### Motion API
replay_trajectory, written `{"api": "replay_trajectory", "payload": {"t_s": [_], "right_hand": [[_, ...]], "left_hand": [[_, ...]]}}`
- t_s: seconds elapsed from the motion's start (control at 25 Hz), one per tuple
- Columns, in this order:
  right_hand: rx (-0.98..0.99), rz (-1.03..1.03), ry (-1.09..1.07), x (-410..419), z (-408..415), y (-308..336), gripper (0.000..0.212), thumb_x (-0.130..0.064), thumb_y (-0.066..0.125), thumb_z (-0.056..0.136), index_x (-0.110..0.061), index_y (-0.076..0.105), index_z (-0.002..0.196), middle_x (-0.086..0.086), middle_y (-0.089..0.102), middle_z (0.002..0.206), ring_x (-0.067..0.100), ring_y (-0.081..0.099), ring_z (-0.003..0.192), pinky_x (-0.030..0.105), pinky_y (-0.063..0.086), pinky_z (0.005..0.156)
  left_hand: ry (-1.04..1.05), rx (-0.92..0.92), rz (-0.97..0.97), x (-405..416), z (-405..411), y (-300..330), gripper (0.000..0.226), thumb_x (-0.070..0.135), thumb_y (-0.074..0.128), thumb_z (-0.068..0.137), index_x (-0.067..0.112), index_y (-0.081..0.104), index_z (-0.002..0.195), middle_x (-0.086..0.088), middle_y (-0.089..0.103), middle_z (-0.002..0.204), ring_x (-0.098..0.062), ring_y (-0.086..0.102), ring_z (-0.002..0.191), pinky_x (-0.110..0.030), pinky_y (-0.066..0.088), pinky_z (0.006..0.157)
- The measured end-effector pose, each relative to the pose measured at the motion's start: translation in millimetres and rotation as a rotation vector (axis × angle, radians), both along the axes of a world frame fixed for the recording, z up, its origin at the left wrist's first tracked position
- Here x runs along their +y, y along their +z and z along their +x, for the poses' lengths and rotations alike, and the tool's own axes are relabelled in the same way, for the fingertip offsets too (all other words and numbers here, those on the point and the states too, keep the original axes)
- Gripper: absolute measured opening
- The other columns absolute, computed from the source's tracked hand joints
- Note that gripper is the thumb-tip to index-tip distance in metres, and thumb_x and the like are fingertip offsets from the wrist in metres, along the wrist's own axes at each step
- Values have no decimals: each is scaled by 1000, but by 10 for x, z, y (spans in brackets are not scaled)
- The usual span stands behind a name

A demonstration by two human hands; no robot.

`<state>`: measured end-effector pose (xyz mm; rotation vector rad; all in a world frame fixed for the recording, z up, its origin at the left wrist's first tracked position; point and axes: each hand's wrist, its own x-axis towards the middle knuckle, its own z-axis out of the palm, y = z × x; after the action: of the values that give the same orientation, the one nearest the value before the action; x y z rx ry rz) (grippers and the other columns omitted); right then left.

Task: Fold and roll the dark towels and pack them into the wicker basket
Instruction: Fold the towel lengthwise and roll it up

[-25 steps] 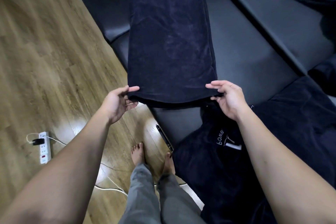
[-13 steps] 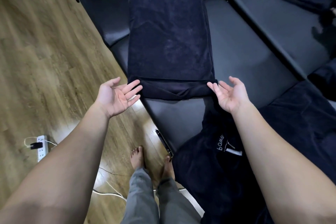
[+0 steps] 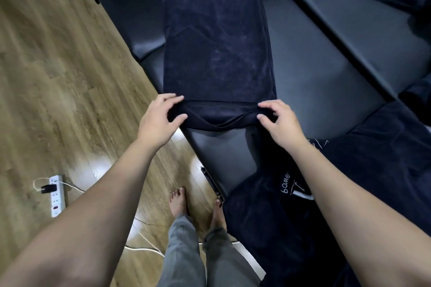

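Towel (image 3: 217, 37): folded long, flat on the black sofa (image 3: 321, 91), near end turned into a first roll.
Left hand (image 3: 158, 121): grip pinching the roll's left end.
Right hand (image 3: 278, 121): grip pinching the right end.
Technique: roll tight, both ends level.
Basket: not in view, contents unknown.

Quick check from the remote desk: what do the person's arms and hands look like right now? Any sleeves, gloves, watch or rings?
Both forearms are bare right up to the bottom edge of the frame, so no sleeves show. The left hand and right hand have no gloves, and no watch, bracelet or ring can be seen on either. Fingernails look short and unpainted. Lower down, the person wears grey trousers and is barefoot.
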<state>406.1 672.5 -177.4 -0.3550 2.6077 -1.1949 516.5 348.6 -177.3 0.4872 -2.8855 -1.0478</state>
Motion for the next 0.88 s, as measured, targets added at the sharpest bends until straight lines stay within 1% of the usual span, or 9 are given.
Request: {"api": "replay_trajectory", "payload": {"t_s": [0.08,0.2,0.28,0.36,0.48,0.6,0.72,0.8,0.88], "right_hand": [[71,191,155,35,1,-32,39,-26,71,94,-25,64,132,-11,59,132,16,44,121,25,29,103],[100,381,217,56,-76,-35,40,-35,66,96,-30,61,135,-8,54,123,22,40,116,27,22,95],[63,444,218,67,-128,-27,27,-39,64,97,-31,65,122,-7,49,110,22,38,110,28,22,90],[13,416,183,91,-163,1,15,-42,63,97,-27,62,101,-7,47,103,22,38,106,30,23,87],[-65,296,113,112,-213,63,20,-39,58,100,-23,53,90,-4,53,95,23,43,102,34,28,87],[-128,266,24,77,-338,96,23,-43,49,103,-25,50,89,-4,57,86,28,50,96,34,33,81],[-145,402,34,-16,-391,67,28,-43,40,106,-23,52,90,3,61,90,34,51,101,38,34,87],[-81,505,81,-61,-355,22,30,-39,39,107,-16,56,97,5,62,99,33,48,107,42,32,93],[20,541,104,-52,-291,-19,28,-38,42,106,-15,57,102,6,59,105,32,47,106,43,33,92]], "left_hand": [[-98,-78,-102,-24,4,-30,45,42,75,87,35,64,130,15,53,124,-11,51,113,-31,44,93],[-108,-74,-149,-90,-5,-31,27,44,73,88,29,70,109,11,51,104,-16,52,104,-36,45,88],[-90,-77,-159,-148,-8,-50,21,43,70,91,23,65,93,10,49,97,-18,51,99,-36,43,83],[-8,-73,-77,-179,0,-56,22,42,66,94,24,60,83,9,48,98,-17,50,95,-33,41,80],[154,-52,114,-167,-16,-5,32,39,63,97,25,50,70,6,49,86,-16,50,75,-29,39,69],[203,-69,122,-165,-135,51,40,43,57,99,18,45,70,4,47,63,-16,44,62,-33,37,59],[237,-180,41,-180,-198,-4,41,50,52,98,19,45,72,4,53,67,-23,54,70,-39,44,66],[261,-257,-12,-142,-147,-103,40,52,50,98,21,44,73,4,56,71,-29,57,78,-39,45,68],[300,-271,-43,-88,-98,-171,40,54,47,99,23,43,74,3,58,77,-31,58,82,-37,42,69]]}}
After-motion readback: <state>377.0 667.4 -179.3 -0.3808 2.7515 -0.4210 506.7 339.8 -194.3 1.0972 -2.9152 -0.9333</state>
